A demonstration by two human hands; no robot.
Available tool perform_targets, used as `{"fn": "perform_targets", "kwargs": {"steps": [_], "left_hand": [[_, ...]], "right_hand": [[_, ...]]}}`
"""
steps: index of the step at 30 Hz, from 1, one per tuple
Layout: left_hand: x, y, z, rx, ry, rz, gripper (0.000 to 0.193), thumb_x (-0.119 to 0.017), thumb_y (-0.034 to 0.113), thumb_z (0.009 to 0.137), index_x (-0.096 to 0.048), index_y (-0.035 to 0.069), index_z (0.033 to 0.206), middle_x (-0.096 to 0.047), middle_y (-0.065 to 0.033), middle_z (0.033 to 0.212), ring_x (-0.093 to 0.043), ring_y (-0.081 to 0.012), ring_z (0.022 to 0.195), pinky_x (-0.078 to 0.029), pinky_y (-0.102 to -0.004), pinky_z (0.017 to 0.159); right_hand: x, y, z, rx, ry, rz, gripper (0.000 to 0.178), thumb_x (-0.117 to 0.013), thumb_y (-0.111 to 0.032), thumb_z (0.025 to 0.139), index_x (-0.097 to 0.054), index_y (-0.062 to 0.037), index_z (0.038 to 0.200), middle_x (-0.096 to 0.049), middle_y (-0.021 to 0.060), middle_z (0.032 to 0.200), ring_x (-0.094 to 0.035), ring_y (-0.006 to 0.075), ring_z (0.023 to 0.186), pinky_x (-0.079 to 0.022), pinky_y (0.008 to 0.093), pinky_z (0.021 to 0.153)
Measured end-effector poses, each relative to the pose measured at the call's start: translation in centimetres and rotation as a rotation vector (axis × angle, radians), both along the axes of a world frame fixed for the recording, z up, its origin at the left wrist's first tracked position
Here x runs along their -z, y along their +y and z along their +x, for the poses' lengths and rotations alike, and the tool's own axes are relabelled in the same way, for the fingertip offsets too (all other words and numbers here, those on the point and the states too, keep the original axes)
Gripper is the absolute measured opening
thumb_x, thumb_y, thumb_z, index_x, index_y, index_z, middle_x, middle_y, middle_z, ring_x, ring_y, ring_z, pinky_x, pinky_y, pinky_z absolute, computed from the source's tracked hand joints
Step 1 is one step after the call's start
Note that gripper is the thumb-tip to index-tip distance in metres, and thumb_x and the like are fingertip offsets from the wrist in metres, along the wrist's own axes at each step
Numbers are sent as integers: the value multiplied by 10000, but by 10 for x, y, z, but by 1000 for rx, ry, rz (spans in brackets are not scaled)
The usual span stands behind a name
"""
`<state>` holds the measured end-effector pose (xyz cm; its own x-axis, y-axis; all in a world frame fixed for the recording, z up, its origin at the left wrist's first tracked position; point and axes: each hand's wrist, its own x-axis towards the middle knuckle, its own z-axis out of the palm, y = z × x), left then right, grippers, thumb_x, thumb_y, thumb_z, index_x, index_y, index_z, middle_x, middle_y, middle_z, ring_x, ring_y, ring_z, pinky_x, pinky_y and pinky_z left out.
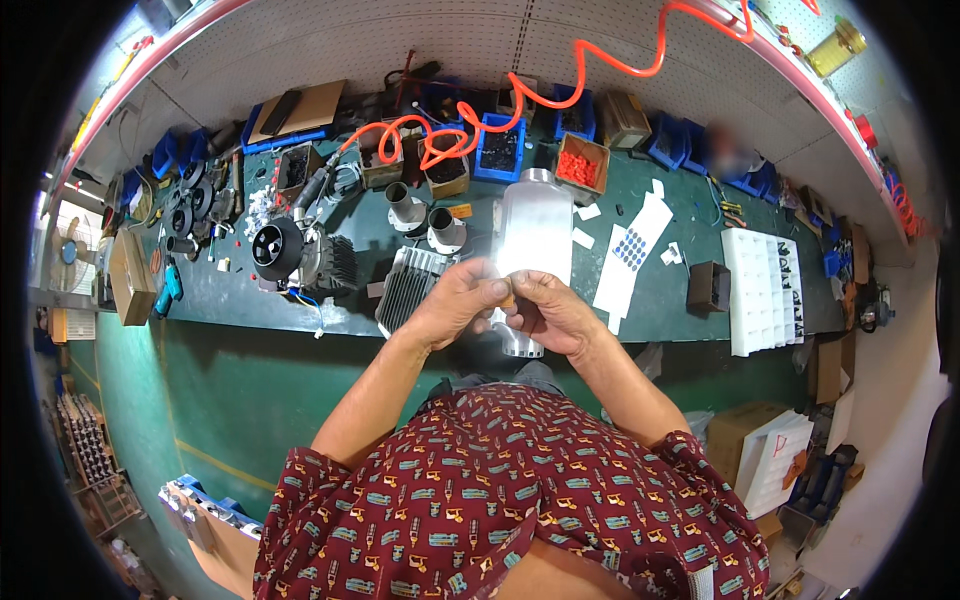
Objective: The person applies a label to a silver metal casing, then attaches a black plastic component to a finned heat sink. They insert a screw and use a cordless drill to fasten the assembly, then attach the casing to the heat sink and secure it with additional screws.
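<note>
Green desk spans the view, near edge curving just in front of the person. Orange coiled hose loops above the far side, ending near the motor unit. White compartment tray stands at right, its near end at the desk edge. Silver casing lies lengthwise at center, near end at or slightly past the edge, middle partly hidden by the hands. Motor unit with black fan housing sits left, wires reaching toward the near edge. White sheet with blue dots lies right of the casing; green surface shows between sheet and tray, giving side room, with a brown box next to the tray. Finned metal plate is left of the casing, low corner near the edge. Left hand and right hand meet over the casing, fingers curled, fingertips closed on one item. Teal drill sits far left by the edge. Small orange-brown piece is pinched between both hands, above the casing; its exact shape can't be told.
</note>
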<state>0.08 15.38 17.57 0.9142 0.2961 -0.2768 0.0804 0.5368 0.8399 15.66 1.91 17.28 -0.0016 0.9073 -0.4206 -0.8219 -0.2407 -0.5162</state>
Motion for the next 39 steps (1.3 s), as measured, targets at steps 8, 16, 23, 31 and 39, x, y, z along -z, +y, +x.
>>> {"fn": "perform_targets", "kwargs": {"steps": [8,16,23,31,39], "left_hand": [[7,5,-17,7,-44,-19,286,-731,312,972,-578,70,979,-691,-62,854,-562,-69,645,-445,-205,490],[5,5,-26,3,-21,-42,280,-739,306,969,-574,80,971,-693,-52,862,-550,-59,632,-431,-198,493],[8,5,-28,9,-33,-33,301,-751,322,959,-566,85,958,-695,-54,855,-549,-59,627,-429,-198,498],[7,3,-27,5,-19,-3,305,-749,329,960,-570,82,957,-704,-63,855,-546,-62,605,-429,-202,496],[1,4,-25,9,1,63,320,-752,341,956,-570,77,957,-704,-66,859,-542,-65,598,-417,-203,487]], "right_hand": [[-6,8,-11,-47,-45,-15,245,-729,-312,971,-691,-78,1029,-688,5,897,-671,110,772,-588,250,680],[-14,11,-21,-61,-38,-21,216,-730,-307,966,-689,-96,976,-689,-2,856,-684,105,736,-612,249,664],[-8,8,-21,-72,-39,-17,189,-717,-279,979,-679,-96,955,-680,-4,844,-673,104,712,-602,242,659],[-5,6,-21,-67,-49,12,187,-690,-270,1000,-683,-84,998,-678,7,872,-665,111,754,-584,251,681],[-3,5,-22,-35,-70,-20,226,-666,-279,1017,-693,-56,1040,-669,16,859,-649,133,720,-563,262,669]]}}
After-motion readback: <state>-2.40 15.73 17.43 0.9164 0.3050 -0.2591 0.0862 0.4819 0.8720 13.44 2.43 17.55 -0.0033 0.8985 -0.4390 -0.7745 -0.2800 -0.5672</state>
